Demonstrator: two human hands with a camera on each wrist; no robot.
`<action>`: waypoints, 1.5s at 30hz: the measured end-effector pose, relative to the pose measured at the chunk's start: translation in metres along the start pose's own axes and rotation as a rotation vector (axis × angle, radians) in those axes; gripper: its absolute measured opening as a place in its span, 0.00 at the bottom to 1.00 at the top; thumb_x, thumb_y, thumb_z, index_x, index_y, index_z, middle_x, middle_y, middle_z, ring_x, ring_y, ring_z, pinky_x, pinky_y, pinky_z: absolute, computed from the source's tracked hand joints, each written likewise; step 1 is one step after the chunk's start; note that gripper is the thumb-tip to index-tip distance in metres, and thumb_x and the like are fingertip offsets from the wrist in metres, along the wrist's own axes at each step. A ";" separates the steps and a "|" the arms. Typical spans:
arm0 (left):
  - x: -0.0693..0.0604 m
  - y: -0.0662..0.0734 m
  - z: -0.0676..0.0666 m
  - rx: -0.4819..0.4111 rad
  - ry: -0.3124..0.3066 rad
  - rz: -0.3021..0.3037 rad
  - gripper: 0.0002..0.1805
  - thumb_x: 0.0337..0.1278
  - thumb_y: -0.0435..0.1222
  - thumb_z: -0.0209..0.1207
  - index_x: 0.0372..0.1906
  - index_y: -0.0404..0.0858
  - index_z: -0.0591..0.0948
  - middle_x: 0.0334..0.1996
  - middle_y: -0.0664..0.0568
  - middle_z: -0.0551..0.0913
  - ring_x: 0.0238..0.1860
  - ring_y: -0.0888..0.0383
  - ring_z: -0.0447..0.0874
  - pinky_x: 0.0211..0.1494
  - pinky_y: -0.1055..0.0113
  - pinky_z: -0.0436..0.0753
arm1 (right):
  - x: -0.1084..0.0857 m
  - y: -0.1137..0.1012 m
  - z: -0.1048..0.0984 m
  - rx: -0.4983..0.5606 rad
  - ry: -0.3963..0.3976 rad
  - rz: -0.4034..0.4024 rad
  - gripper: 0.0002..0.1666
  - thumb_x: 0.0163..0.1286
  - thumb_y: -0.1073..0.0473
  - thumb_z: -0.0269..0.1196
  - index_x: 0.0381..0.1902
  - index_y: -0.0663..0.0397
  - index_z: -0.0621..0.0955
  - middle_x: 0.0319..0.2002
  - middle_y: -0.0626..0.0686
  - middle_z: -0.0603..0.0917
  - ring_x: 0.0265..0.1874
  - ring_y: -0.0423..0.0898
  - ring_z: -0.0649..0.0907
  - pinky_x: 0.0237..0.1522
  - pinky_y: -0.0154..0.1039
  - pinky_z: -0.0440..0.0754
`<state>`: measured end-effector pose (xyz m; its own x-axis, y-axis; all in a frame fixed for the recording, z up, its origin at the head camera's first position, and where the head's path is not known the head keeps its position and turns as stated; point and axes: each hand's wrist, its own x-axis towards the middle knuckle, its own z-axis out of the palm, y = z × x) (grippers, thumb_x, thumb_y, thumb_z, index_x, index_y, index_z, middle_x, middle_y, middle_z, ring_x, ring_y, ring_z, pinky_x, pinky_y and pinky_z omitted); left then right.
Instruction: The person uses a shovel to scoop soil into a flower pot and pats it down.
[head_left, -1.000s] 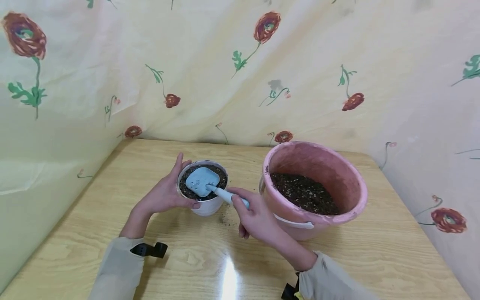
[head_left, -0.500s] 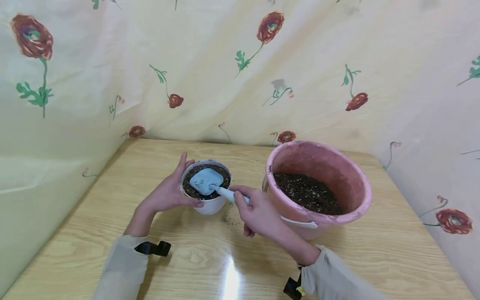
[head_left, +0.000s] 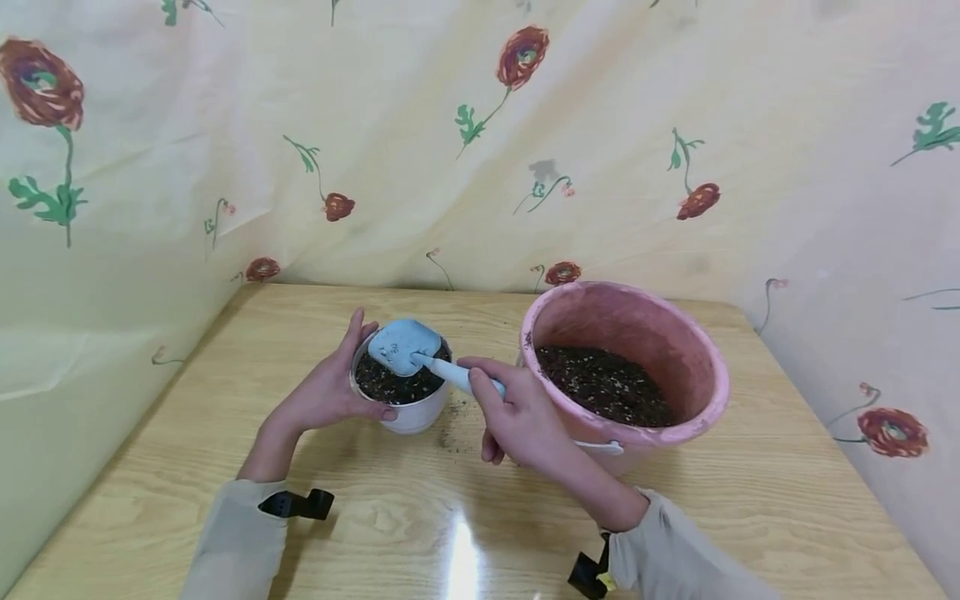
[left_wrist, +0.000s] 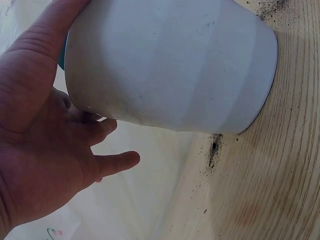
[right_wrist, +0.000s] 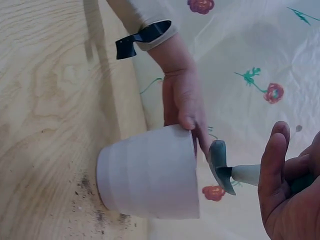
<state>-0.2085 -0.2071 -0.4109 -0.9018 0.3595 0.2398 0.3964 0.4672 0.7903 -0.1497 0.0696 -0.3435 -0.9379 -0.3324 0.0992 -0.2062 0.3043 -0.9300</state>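
A white flower pot (head_left: 414, 419) stands on the table, filled with dark soil (head_left: 397, 387) nearly to its rim. My left hand (head_left: 327, 392) holds the pot's left side, the thumb on the near wall and fingers around the back; in the left wrist view the pot wall (left_wrist: 170, 65) fills the top. My right hand (head_left: 525, 421) grips the handle of a light blue trowel (head_left: 405, 346). Its blade is over the far part of the pot's mouth, and in the right wrist view the trowel (right_wrist: 220, 167) sits just above the rim, apart from the soil.
A large pink bucket (head_left: 705, 417), partly filled with dark soil, stands to the right of the pot, close behind my right hand. Spilled soil crumbs (head_left: 452, 437) lie on the wooden table (head_left: 375, 533) by the pot. Flowered cloth (head_left: 420, 150) hangs behind and at both sides.
The trowel has risen off the pot's soil and moved toward the far rim, baring the nearer soil. My left hand keeps its hold on the pot.
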 end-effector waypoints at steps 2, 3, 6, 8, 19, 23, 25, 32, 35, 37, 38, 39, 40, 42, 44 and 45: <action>-0.001 -0.001 0.000 0.001 0.003 -0.004 0.79 0.28 0.39 0.81 0.74 0.62 0.28 0.74 0.38 0.50 0.71 0.36 0.53 0.69 0.36 0.52 | -0.001 -0.002 -0.001 -0.008 0.003 0.017 0.20 0.77 0.54 0.48 0.61 0.47 0.77 0.08 0.50 0.65 0.04 0.48 0.76 0.12 0.54 0.78; -0.001 -0.001 0.000 -0.001 0.002 -0.003 0.79 0.28 0.39 0.81 0.74 0.62 0.28 0.74 0.38 0.50 0.71 0.36 0.54 0.69 0.36 0.52 | -0.003 -0.003 -0.002 -0.014 0.005 0.025 0.20 0.77 0.54 0.48 0.61 0.47 0.77 0.09 0.50 0.66 0.04 0.49 0.76 0.11 0.53 0.78; -0.001 -0.001 0.000 0.001 -0.002 -0.003 0.79 0.28 0.40 0.81 0.74 0.62 0.28 0.75 0.38 0.50 0.70 0.35 0.54 0.68 0.36 0.54 | -0.007 -0.005 -0.005 -0.038 0.017 0.044 0.20 0.77 0.54 0.48 0.61 0.48 0.77 0.09 0.51 0.67 0.04 0.49 0.76 0.10 0.49 0.77; -0.001 0.000 -0.001 0.002 -0.005 -0.007 0.79 0.28 0.40 0.81 0.74 0.61 0.28 0.75 0.39 0.50 0.70 0.35 0.55 0.68 0.36 0.54 | -0.011 -0.005 -0.007 -0.061 0.021 0.047 0.20 0.77 0.55 0.48 0.61 0.49 0.77 0.09 0.51 0.67 0.04 0.48 0.76 0.09 0.47 0.77; 0.000 0.003 -0.001 0.014 -0.012 -0.032 0.79 0.29 0.42 0.80 0.75 0.59 0.28 0.75 0.41 0.49 0.71 0.35 0.53 0.68 0.36 0.53 | -0.020 -0.014 -0.014 -0.269 -0.014 -0.015 0.19 0.77 0.56 0.47 0.59 0.51 0.78 0.08 0.47 0.67 0.02 0.44 0.74 0.06 0.41 0.71; 0.000 0.003 -0.001 0.024 -0.008 -0.030 0.78 0.29 0.43 0.80 0.75 0.59 0.28 0.75 0.41 0.49 0.71 0.35 0.53 0.68 0.36 0.54 | -0.018 -0.018 -0.015 -0.369 -0.018 -0.035 0.20 0.77 0.56 0.46 0.57 0.54 0.79 0.09 0.47 0.68 0.02 0.41 0.74 0.08 0.38 0.72; 0.001 0.003 0.000 0.028 -0.006 -0.028 0.78 0.29 0.44 0.80 0.75 0.59 0.29 0.75 0.42 0.49 0.71 0.36 0.54 0.69 0.37 0.54 | -0.016 -0.021 -0.016 -0.422 -0.025 -0.050 0.20 0.77 0.57 0.45 0.55 0.56 0.80 0.11 0.47 0.70 0.01 0.40 0.73 0.09 0.37 0.72; 0.000 0.002 0.001 0.016 -0.008 -0.040 0.78 0.29 0.44 0.80 0.75 0.58 0.28 0.76 0.42 0.48 0.72 0.37 0.52 0.69 0.37 0.53 | -0.006 -0.032 -0.018 -0.521 -0.083 -0.050 0.20 0.76 0.57 0.44 0.49 0.59 0.81 0.15 0.48 0.74 0.02 0.39 0.73 0.12 0.37 0.74; -0.001 0.001 0.001 0.020 -0.007 -0.043 0.79 0.29 0.44 0.80 0.75 0.58 0.28 0.76 0.42 0.48 0.72 0.37 0.52 0.69 0.38 0.53 | -0.005 -0.032 -0.020 -0.489 -0.078 -0.031 0.20 0.76 0.57 0.45 0.50 0.59 0.81 0.14 0.49 0.73 0.02 0.40 0.73 0.09 0.39 0.74; -0.002 0.001 0.001 0.026 -0.008 -0.041 0.78 0.29 0.44 0.80 0.75 0.58 0.28 0.76 0.42 0.48 0.72 0.37 0.52 0.69 0.38 0.53 | -0.005 -0.029 -0.021 -0.466 -0.062 -0.027 0.20 0.76 0.57 0.45 0.51 0.58 0.81 0.12 0.49 0.73 0.02 0.41 0.74 0.09 0.39 0.73; -0.002 0.001 0.000 0.029 -0.009 -0.039 0.78 0.29 0.45 0.80 0.75 0.58 0.28 0.76 0.42 0.48 0.72 0.37 0.52 0.69 0.37 0.53 | -0.005 -0.028 -0.021 -0.454 -0.051 -0.026 0.20 0.76 0.57 0.46 0.52 0.57 0.81 0.12 0.49 0.72 0.02 0.41 0.74 0.09 0.40 0.73; -0.002 0.001 0.000 0.033 -0.009 -0.039 0.78 0.29 0.45 0.80 0.75 0.58 0.28 0.76 0.42 0.48 0.72 0.37 0.52 0.69 0.37 0.53 | -0.005 -0.027 -0.022 -0.443 -0.040 -0.027 0.20 0.76 0.57 0.46 0.53 0.56 0.81 0.11 0.49 0.72 0.02 0.41 0.74 0.09 0.40 0.73; -0.002 0.001 0.000 0.036 -0.008 -0.035 0.78 0.29 0.45 0.80 0.75 0.58 0.28 0.76 0.42 0.48 0.72 0.36 0.52 0.69 0.37 0.53 | -0.005 -0.026 -0.023 -0.433 -0.030 -0.026 0.20 0.76 0.57 0.46 0.54 0.55 0.81 0.10 0.48 0.72 0.02 0.41 0.74 0.09 0.40 0.72; -0.002 0.001 0.000 0.041 -0.006 -0.026 0.78 0.30 0.44 0.80 0.75 0.58 0.29 0.76 0.41 0.49 0.71 0.36 0.52 0.69 0.37 0.53 | -0.006 -0.025 -0.023 -0.418 -0.018 -0.026 0.20 0.76 0.56 0.46 0.55 0.53 0.81 0.09 0.48 0.72 0.03 0.42 0.74 0.08 0.39 0.71; -0.002 0.001 -0.001 0.044 -0.005 -0.019 0.78 0.30 0.44 0.80 0.75 0.58 0.29 0.75 0.41 0.48 0.71 0.35 0.52 0.69 0.37 0.54 | -0.007 -0.025 -0.024 -0.398 -0.010 -0.031 0.20 0.76 0.56 0.46 0.56 0.52 0.80 0.08 0.48 0.72 0.03 0.43 0.75 0.08 0.39 0.70; -0.002 0.001 -0.001 0.046 -0.004 -0.018 0.78 0.30 0.44 0.80 0.75 0.58 0.29 0.75 0.41 0.48 0.71 0.36 0.52 0.69 0.37 0.54 | -0.007 -0.025 -0.025 -0.391 -0.004 -0.035 0.20 0.76 0.56 0.46 0.56 0.51 0.80 0.08 0.47 0.72 0.03 0.44 0.75 0.08 0.39 0.70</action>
<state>-0.2062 -0.2080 -0.4099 -0.9083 0.3541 0.2229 0.3874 0.5106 0.7676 -0.1448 0.0865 -0.3120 -0.9274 -0.3521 0.1263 -0.3296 0.6095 -0.7210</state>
